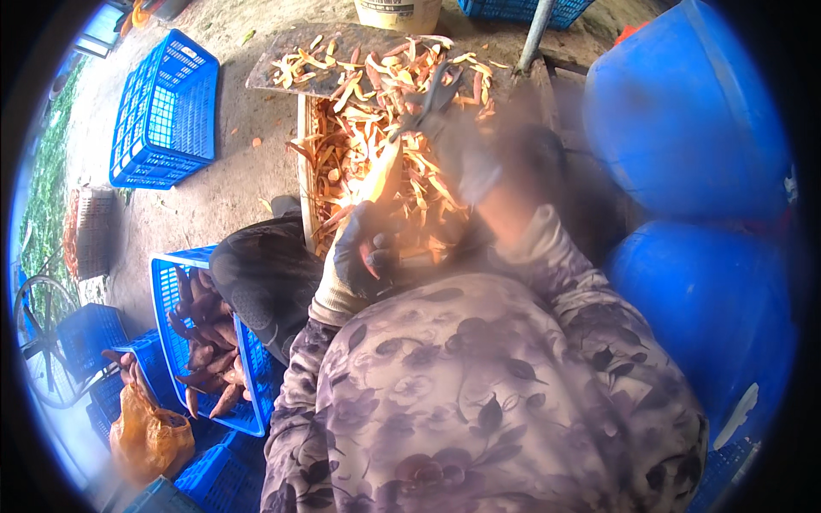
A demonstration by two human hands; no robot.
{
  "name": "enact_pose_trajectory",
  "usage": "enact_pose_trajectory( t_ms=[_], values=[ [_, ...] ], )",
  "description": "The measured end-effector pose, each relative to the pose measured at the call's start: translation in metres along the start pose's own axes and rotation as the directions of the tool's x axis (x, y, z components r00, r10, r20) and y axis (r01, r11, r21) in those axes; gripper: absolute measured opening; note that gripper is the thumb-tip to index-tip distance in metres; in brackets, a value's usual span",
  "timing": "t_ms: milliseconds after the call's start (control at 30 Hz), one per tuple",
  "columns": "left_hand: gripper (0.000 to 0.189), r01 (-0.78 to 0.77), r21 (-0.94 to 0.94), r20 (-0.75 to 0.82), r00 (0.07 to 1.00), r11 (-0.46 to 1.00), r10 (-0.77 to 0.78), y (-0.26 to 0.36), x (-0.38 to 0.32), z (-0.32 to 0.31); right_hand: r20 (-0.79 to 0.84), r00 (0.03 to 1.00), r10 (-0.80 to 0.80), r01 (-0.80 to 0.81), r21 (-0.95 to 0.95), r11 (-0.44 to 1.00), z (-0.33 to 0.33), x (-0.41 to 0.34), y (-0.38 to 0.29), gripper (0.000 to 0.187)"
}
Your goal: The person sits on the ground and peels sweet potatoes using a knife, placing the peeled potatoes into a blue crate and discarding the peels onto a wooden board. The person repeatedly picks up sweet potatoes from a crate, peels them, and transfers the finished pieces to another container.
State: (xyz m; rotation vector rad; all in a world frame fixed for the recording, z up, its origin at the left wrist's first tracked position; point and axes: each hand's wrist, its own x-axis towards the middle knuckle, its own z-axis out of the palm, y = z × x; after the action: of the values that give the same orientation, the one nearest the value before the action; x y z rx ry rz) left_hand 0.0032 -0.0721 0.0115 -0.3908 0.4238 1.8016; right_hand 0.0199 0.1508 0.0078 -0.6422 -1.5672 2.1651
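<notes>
My left hand, in a glove with dark fingers and a pale cuff, grips a sweet potato by its near end. Its far part is peeled to pale yellow-orange, while red-purple skin shows between my fingers. My right hand, gloved too and blurred, is at the far end of the sweet potato. It holds what looks like a dark hand peeler, whose tip is at or close to the root; blur hides exact contact. Beneath both hands, a pale-rimmed crate holds many peel strips.
More peelings lie on a dark board across the crate's far end. A blue crate of unpeeled sweet potatoes stands by my left knee. Another blue crate is farther left, and large blue barrels flank my right. A bucket stands beyond.
</notes>
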Motion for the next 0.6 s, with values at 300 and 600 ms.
enact_pose_trajectory(
  t_ms=[300,600],
  values=[
    [0.06,-0.027,0.005,0.034,0.999,1.0,0.027,0.0,-0.002,0.003,-0.071,0.997,0.014,-0.033,-0.271,0.962,-0.024,0.019,-0.004,0.034],
    [0.031,0.085,0.031,0.06,0.994,0.996,-0.087,0.007,-0.004,0.005,-0.092,0.995,-0.037,0.053,0.171,0.984,-0.015,0.037,-0.004,0.018]
  ],
)
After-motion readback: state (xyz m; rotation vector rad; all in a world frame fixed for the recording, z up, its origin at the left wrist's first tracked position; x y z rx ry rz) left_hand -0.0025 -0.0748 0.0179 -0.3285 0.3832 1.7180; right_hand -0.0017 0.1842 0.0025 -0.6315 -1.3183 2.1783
